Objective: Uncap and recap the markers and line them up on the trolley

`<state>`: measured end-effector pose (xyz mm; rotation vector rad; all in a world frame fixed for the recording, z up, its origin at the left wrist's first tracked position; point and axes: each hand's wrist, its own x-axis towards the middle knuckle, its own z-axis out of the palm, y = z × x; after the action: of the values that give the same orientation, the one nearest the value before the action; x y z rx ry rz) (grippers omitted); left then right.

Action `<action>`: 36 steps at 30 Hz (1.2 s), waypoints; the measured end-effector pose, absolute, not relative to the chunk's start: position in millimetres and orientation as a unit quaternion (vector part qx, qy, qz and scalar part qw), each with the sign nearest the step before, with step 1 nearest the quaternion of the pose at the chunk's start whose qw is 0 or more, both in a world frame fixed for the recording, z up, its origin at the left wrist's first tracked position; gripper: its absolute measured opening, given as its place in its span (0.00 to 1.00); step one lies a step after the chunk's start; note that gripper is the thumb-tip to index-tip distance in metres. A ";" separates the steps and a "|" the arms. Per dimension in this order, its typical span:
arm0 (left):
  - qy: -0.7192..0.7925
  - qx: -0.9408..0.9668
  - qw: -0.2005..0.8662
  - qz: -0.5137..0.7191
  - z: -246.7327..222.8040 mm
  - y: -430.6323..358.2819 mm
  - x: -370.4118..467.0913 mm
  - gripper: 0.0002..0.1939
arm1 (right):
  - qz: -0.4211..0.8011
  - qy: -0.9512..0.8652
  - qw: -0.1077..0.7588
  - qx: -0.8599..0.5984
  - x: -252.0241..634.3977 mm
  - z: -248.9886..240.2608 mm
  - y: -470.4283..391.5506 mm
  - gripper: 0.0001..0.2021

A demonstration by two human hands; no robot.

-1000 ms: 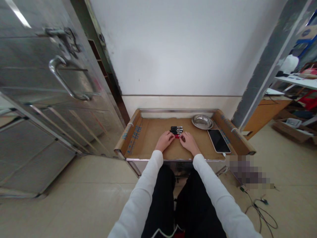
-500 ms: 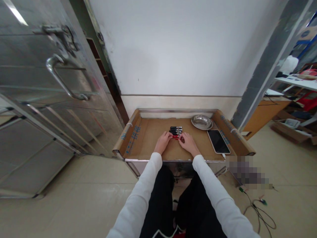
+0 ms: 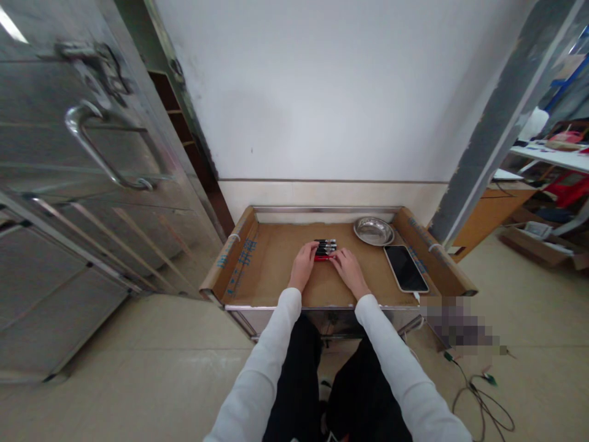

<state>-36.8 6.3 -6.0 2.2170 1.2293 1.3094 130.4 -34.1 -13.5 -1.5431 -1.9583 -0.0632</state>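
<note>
Several black pens or markers with silvery ends [image 3: 326, 245] lie side by side on the brown cardboard [image 3: 271, 270] that lines the table. At their near side is a thin red one [image 3: 324, 258], lying crosswise between my hands. My left hand [image 3: 303, 264] is at the left end of the row, its fingers closed on something I cannot make out. At the right end of the red one, my right hand [image 3: 348, 268] has its fingertips pressed together on it.
A round metal dish [image 3: 374, 231] sits at the back right of the table. In front of it lies a phone [image 3: 406, 269] with a white cable. Rolled cardboard edges [image 3: 439, 261] rise at both sides. A metal door handle [image 3: 99, 144] is at the left.
My left hand has moved a little up along the left ends of the row. The red one shows more between my hands. The whole view has shifted slightly.
</note>
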 end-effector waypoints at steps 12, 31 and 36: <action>0.383 0.837 0.108 0.377 -9.1 6.1 -33.9 0.11 | -0.061 -0.701 0.336 -0.625 120.7 -8.7 -28.8 0.14; 0.353 0.832 0.116 0.412 -3.3 2.1 -34.9 0.08 | 0.021 -0.737 0.402 -0.543 119.0 -12.5 -32.0 0.12; 0.342 0.830 0.133 0.420 -7.7 4.0 -35.2 0.08 | 0.005 -0.766 0.370 -0.525 117.5 -11.7 -33.7 0.12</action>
<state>-35.2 4.0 -7.7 2.4081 0.9921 1.2177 117.5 -33.7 -11.7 -1.3476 -1.9649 0.0135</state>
